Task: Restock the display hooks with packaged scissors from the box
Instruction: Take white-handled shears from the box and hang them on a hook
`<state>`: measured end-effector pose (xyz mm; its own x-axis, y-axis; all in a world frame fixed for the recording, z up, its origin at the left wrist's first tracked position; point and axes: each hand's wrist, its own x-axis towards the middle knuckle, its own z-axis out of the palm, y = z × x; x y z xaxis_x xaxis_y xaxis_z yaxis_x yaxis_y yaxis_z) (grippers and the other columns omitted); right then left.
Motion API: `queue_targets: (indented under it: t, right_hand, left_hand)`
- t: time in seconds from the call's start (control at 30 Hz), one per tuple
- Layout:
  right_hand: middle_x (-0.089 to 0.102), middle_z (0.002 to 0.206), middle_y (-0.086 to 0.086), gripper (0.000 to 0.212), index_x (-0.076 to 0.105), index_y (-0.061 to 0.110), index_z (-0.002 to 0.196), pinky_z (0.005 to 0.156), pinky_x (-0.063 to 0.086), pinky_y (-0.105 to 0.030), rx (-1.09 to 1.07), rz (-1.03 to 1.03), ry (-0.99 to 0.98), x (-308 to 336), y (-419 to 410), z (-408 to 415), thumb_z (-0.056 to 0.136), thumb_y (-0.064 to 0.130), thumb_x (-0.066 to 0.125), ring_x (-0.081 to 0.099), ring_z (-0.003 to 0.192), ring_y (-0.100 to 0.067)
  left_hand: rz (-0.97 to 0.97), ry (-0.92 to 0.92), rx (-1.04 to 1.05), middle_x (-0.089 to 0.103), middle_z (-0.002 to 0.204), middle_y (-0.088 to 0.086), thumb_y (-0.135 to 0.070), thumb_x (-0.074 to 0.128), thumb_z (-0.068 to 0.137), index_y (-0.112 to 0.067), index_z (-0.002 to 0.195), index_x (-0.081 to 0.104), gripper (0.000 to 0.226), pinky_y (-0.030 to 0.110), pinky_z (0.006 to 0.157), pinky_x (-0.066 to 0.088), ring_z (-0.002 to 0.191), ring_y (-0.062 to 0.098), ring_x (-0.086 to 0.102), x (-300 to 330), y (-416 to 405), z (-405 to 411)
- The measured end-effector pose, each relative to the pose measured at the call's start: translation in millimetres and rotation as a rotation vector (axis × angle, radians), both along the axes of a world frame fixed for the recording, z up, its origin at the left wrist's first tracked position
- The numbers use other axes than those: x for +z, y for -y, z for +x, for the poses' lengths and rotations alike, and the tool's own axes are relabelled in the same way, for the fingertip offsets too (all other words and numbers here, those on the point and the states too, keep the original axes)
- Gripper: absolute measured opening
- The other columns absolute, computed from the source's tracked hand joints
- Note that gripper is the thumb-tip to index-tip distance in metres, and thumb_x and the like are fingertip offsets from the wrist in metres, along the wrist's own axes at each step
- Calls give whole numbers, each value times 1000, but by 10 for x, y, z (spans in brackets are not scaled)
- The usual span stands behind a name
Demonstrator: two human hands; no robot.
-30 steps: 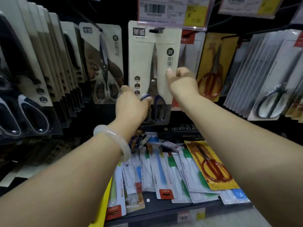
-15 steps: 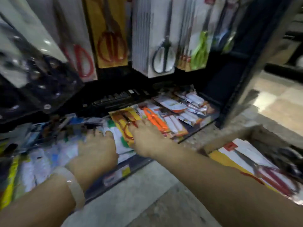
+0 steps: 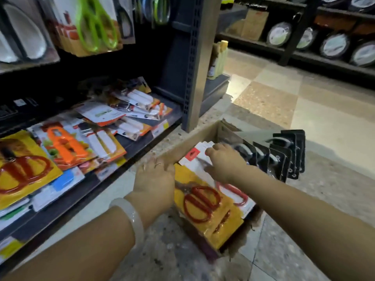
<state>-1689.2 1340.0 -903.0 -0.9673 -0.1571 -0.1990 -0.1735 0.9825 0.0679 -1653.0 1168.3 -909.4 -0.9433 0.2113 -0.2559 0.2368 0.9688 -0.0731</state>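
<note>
Speckled floor (image 3: pixel 182 258), dark shelving (image 3: pixel 188 63)

- We see a brown cardboard box (image 3: pixel 194 136) on a speckled grey floor (image 3: pixel 176 256); further off the floor turns to beige and tan checks
- In the box, a yellow card pack (image 3: pixel 211 226) carries red-handled scissors (image 3: pixel 200 203); beside it a white pack (image 3: pixel 194 163) bears a red patch; a row of black packs (image 3: pixel 284 155) shows grey handles
- On the left wrist we see a pale, milky-white bangle (image 3: pixel 132 218)
- The shelf (image 3: pixel 85 191) is dark grey; on it lie a yellow pack with red loops (image 3: pixel 22 169), an orange tool (image 3: pixel 65 147), and white-and-orange packs (image 3: pixel 132 110)
- Above hang lime-green scissors (image 3: pixel 95 27)
</note>
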Motion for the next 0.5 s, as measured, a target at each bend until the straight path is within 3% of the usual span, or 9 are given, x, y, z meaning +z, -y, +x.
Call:
queue_targets:
  t: [0.1, 0.2, 0.3, 0.4, 0.5]
  right_hand:
    - [44, 136, -15, 50, 43, 11, 133, 102, 32, -38, -90, 81, -107, -44, -500, -76, 90, 35, 52, 37, 128, -34]
    - [51, 126, -16, 45, 47, 8, 124, 90, 38, -37, -161, 129, -220, -94, -820, -193, 90, 37, 51, 45, 117, -33]
    - [56, 117, -14, 45, 53, 8, 118, 77, 39, -34, -204, 147, -219, -127, -964, -301, 90, 42, 50, 53, 108, -32]
    - [64, 98, -9, 28, 60, 10, 104, 65, 35, -29, -183, 165, -230, -151, -986, -375, 90, 33, 53, 61, 90, -28]
    - [51, 79, -6, 15, 55, 10, 90, 64, 37, -30, -273, 46, -162, -60, -948, -408, 92, 23, 50, 59, 81, -30]
  left_hand:
    - [-2, 63, -18, 24, 151, 13, -34, 51, 92, -16, 145, 22, 63, 45, 113, 19, 141, 32, 19, -102, -326, -73]
    - [-7, 97, -41, 25, 150, 13, -32, 50, 92, -16, 142, 24, 59, 43, 111, 24, 139, 30, 23, -202, -549, -109]
    - [18, 132, -56, 22, 152, 11, -33, 50, 93, -16, 141, 26, 56, 42, 109, 27, 140, 30, 22, -280, -679, -154]
    - [82, 166, -50, 26, 151, 11, -37, 51, 93, -16, 141, 27, 57, 40, 105, 32, 137, 29, 27, -315, -752, -189]
    - [169, 214, -32, 27, 150, 9, -37, 52, 92, -16, 143, 27, 60, 40, 107, 34, 136, 28, 31, -365, -780, -214]
